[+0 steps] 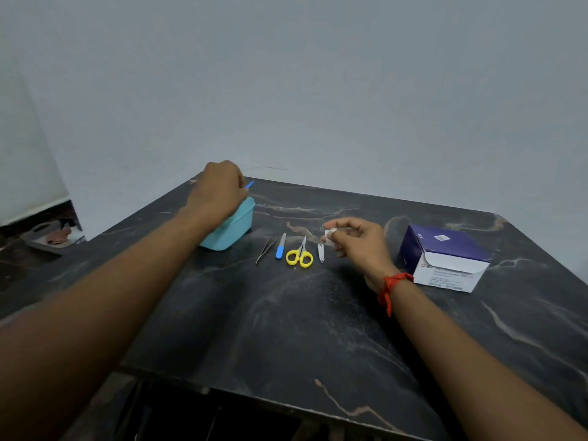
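My left hand (219,189) hovers over a light blue plastic box (234,229) and grips a thin tool whose blue tip (250,185) sticks out to the right. My right hand (356,241) pinches a small white pad (329,236) between thumb and fingers, just above the table. In a row between the hands lie tweezers (265,249), a blue-handled file (280,246), yellow-handled scissors (300,254) and a nail clipper (321,252).
A purple and white carton (445,257) with an open flap stands at the right on the dark marbled table (286,329). A grey wall runs behind the table. Clutter lies on the floor at far left (51,233).
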